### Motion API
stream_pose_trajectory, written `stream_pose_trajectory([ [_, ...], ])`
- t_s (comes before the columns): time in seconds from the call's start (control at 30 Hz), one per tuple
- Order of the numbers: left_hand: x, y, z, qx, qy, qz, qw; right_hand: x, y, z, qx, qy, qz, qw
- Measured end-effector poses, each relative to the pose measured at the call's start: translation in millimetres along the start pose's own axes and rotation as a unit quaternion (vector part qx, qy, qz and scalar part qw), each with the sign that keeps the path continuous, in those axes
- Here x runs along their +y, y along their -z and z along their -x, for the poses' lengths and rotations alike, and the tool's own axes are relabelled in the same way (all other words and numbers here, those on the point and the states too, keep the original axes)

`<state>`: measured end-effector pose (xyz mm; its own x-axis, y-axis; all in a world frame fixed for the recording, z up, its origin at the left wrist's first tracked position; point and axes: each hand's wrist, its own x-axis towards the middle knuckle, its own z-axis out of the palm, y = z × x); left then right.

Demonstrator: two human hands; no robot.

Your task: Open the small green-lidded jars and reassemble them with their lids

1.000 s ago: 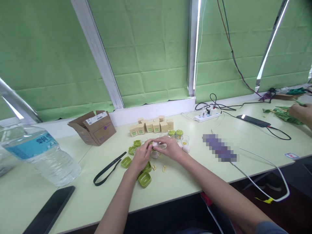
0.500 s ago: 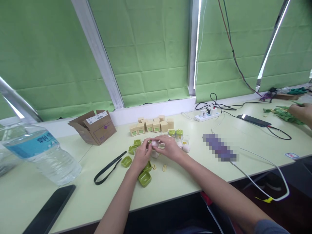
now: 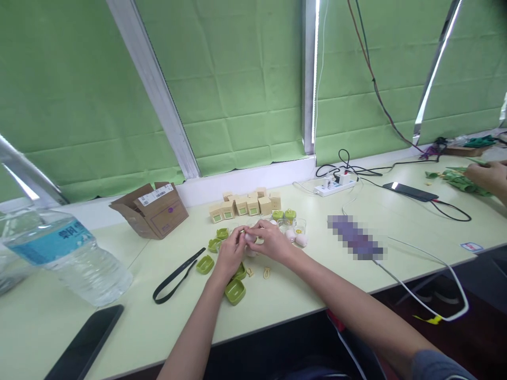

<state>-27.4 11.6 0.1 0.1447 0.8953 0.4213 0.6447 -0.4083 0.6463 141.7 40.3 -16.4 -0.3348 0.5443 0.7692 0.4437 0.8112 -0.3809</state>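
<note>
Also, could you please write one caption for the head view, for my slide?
Left hand and right hand hold a small pale piece together, green trays and small tan boxes nearby.

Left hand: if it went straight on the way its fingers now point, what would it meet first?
The left hand would first press into the pale round piece at its grasp, then probably the right hand; depth there is hard to judge.

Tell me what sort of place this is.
Probably a shared workroom: a long pale-yellow table holds small beige cardboard boxes and small squarish green plastic trays, and another person's hand shows at the far right.
</note>
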Motion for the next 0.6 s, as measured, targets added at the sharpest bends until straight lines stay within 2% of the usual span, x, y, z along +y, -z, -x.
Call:
stream_pose_trajectory([
  [0.2, -8, 5.0, -1, 0.007, -0.003, 0.074, 0.997, 1, 5, -1, 0.025, 0.003, -0.034, 0.999],
  [0.37, -8, 3.5, -1, -0.040, -0.025, 0.115, 0.992, -2, 10, 0, 0.038, -0.062, -0.119, 0.990],
  [0.47, -7, 1.8, -1, -0.034, -0.051, 0.091, 0.994, -1, 14, -2, 0.020, -0.094, -0.163, 0.982],
  [0.53, -7, 1.1, -1, -0.023, -0.054, 0.058, 0.997, 3, 20, -5, 0.002, -0.116, -0.125, 0.985],
  [0.6, -7, 0.4, -1, -0.011, -0.047, 0.034, 0.998, 10, 31, -7, -0.017, -0.156, -0.021, 0.987],
])
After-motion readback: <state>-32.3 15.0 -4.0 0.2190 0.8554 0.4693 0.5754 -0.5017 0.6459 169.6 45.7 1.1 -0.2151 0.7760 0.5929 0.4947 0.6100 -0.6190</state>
